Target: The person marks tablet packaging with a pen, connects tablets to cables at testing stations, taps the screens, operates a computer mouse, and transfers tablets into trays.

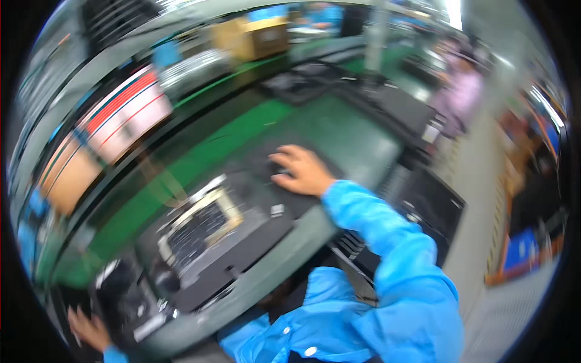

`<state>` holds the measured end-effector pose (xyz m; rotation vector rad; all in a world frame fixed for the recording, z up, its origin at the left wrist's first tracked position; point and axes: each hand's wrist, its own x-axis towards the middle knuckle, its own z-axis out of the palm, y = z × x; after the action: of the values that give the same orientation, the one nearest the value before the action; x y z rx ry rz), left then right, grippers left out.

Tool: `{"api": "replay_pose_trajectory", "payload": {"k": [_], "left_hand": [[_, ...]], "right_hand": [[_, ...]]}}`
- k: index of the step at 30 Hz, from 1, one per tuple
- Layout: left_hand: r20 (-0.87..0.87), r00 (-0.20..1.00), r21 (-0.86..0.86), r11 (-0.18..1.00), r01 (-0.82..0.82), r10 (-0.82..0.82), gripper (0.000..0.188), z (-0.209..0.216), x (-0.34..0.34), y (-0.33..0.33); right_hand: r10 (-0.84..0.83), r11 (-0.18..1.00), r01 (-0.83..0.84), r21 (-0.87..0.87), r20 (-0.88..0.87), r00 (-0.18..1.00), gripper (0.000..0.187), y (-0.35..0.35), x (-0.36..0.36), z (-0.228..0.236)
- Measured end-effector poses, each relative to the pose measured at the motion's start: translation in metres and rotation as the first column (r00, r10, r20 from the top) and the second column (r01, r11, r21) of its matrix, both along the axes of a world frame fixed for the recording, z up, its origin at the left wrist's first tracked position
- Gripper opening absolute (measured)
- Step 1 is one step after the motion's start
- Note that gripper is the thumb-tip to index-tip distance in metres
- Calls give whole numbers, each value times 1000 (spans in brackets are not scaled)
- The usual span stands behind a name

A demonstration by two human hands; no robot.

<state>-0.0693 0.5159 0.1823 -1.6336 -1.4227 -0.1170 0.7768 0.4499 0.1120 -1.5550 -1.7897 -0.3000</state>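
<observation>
The right hand (pixel 302 171) is over the dark mat (pixel 249 184), inside the bench (pixel 318 225)'s front edge, fingers spread wide; whether they touch the mat I cannot tell. The cream-framed panel (pixel 203 233) lies on the bench left of that hand, well apart from it. Green benchtop stretches beyond the right hand. The blurred left hand (pixel 89 330), fingers apart, is just beside the dark tray (pixel 124 302) at the bench's left end.

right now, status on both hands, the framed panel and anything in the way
Right hand over dark mat, grip unclear. Left hand at lower left, fingers spread. Framed panel between hands. Small white piece between panel and right hand.
</observation>
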Motion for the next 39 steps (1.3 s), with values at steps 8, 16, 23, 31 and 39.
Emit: {"api": "replay_pose_trajectory", "payload": {"k": [8,16,23,31,39], "left_hand": [[687,501,459,849,261,-526,16,-42,111,-33],[944,-26,259,688,678,-330,14,-73,327,-122],[916,39,179,494,851,-399,21,-77,381,-131],[940,91,110,543,833,-330,20,-79,378,-133],[913,62,160,495,854,-402,21,-75,381,-136]], "right_hand": [[-71,991,70,-117,-2,997,51,4,-12,0],[-76,984,70,-166,-26,997,47,3,-10,-4],[-59,987,53,-150,-36,998,47,1,-11,-3],[-42,990,39,-135,-25,999,47,0,-12,-1],[-36,992,33,-123,-25,999,46,3,-8,-6]]}}
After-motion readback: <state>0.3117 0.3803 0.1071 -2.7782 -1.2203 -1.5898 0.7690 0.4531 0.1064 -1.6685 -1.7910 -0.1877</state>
